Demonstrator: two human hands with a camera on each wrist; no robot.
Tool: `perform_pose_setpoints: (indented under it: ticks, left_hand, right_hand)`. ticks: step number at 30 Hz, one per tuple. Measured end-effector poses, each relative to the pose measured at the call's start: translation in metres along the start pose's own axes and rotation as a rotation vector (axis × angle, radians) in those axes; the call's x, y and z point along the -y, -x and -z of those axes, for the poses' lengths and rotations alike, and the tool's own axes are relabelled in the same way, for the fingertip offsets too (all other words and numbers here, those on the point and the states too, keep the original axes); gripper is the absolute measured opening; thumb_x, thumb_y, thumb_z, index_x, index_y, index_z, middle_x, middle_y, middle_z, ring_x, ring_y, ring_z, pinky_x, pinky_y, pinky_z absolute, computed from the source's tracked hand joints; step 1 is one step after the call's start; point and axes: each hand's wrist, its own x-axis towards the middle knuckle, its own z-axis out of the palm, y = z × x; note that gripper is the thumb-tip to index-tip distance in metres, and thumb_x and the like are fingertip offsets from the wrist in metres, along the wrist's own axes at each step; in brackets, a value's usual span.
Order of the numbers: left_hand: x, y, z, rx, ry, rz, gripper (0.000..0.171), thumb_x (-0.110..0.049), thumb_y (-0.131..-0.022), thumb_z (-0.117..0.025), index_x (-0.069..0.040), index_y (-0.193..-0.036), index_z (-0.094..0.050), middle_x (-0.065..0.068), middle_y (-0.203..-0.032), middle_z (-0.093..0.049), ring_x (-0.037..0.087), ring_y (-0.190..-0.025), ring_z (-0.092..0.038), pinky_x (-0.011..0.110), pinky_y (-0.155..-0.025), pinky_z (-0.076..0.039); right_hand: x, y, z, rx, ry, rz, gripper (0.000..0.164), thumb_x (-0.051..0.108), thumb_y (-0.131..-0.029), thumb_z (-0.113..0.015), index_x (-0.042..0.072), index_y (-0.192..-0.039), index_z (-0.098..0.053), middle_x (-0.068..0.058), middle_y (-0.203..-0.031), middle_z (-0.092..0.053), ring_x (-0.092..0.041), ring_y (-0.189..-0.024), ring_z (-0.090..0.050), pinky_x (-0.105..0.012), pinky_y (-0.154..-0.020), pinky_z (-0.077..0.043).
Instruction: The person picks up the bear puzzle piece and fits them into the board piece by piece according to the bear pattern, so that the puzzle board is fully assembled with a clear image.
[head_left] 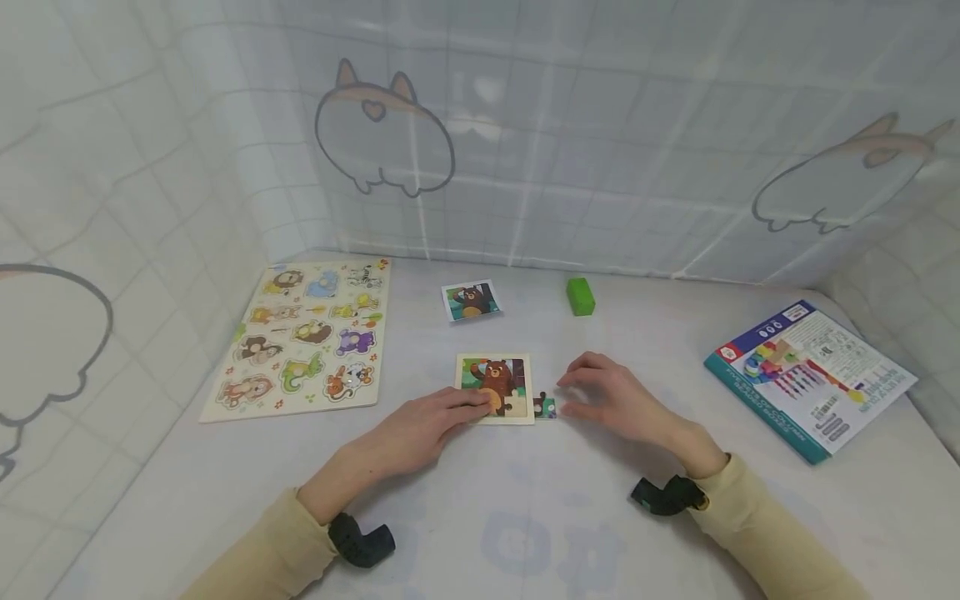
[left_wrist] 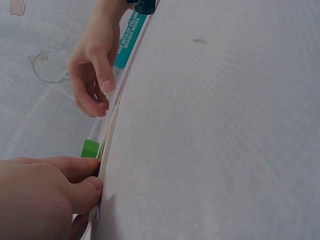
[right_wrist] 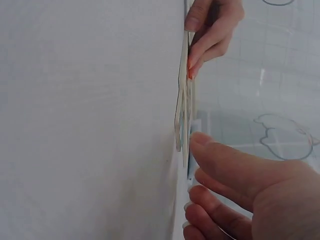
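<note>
A small wooden jigsaw board (head_left: 493,419) with a brown bear picture lies flat in the middle of the table. Its lower right part shows bare wood. My left hand (head_left: 420,429) rests on the board's lower left, fingers extended over the bear's belly; in the left wrist view its thumb (left_wrist: 87,192) is right at the board's edge. Just off the board's right edge is a loose puzzle piece (head_left: 548,407), dark and green. My right hand (head_left: 626,402) hovers by that piece, thumb and fingers apart with nothing between them; the right wrist view shows the same gap.
Behind the board lie a bear picture card (head_left: 471,301) and a green block (head_left: 581,297). A larger animal puzzle board (head_left: 300,337) is at the left. On the right lies a flat box (head_left: 810,379). Tiled-print cloth (head_left: 525,167) hangs around the table.
</note>
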Motion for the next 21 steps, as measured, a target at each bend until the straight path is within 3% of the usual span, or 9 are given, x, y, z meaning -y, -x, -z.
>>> perform_pose_setpoints:
  ticks: [9, 21]
  left_hand:
    - [0.001, 0.001, 0.0, 0.0, 0.007, 0.008, 0.043, -0.015, -0.105, -0.05, -0.02, -0.148, -0.051, -0.005, -0.154, -0.047, 0.021, -0.14, -0.046, 0.042, -0.114, -0.042]
    - [-0.001, 0.001, 0.002, 0.004, 0.01, 0.018, 0.043, -0.015, -0.105, -0.05, -0.02, -0.148, -0.051, -0.007, -0.155, -0.045, 0.021, -0.142, -0.043, 0.041, -0.116, -0.04]
  right_hand:
    - [-0.002, -0.002, -0.006, 0.048, -0.001, -0.014, 0.028, 0.019, -0.081, -0.085, 0.012, -0.106, -0.075, 0.001, -0.108, -0.063, -0.018, -0.104, -0.057, -0.04, -0.091, -0.052]
    - [0.001, -0.001, -0.014, -0.004, 0.034, 0.037, 0.022, 0.019, -0.081, -0.085, 0.013, -0.1, -0.075, 0.001, -0.105, -0.061, -0.017, -0.099, -0.056, -0.038, -0.087, -0.052]
